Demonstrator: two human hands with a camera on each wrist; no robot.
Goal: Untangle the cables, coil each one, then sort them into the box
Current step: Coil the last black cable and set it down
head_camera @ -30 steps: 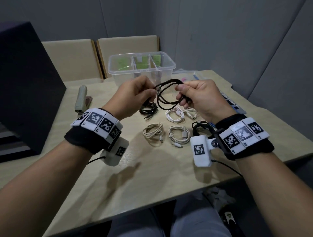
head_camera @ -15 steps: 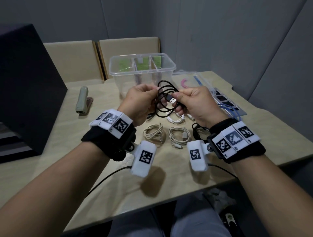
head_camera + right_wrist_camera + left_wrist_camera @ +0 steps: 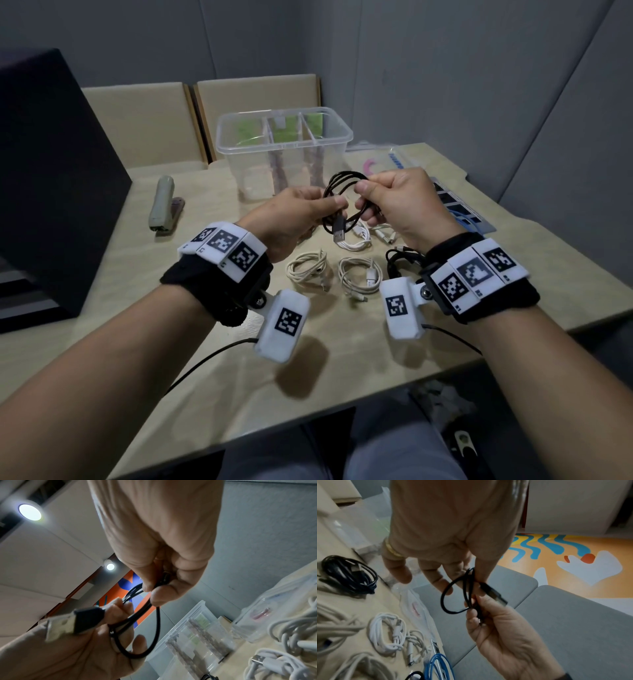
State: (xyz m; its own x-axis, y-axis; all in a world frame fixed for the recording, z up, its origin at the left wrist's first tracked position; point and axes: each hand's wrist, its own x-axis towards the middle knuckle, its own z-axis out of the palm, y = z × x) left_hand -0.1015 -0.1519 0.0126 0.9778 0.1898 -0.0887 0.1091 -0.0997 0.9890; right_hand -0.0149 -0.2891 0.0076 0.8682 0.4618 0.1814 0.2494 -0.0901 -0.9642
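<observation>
Both hands hold a coiled black cable (image 3: 342,183) in the air in front of the clear divided box (image 3: 281,145). My left hand (image 3: 329,209) pinches the cable just behind its USB plug (image 3: 339,233), which hangs down between the hands. My right hand (image 3: 368,202) grips the bundled loops. The left wrist view shows the left hand (image 3: 474,574) pinching the black cable (image 3: 453,597) and its plug (image 3: 494,595). In the right wrist view the right hand (image 3: 154,588) clamps the strands of the cable (image 3: 154,628).
Coiled cables lie on the table under the hands: a beige one (image 3: 306,269), two white ones (image 3: 359,274) (image 3: 356,240) and a black one (image 3: 400,260). A stapler (image 3: 164,205) lies at the left beside a large dark box (image 3: 51,188). Plastic bags (image 3: 387,161) lie at the right.
The hands have drawn closer together with the black coil. The USB plug, near the right thumb half a second ago, now hangs below the left thumb.
</observation>
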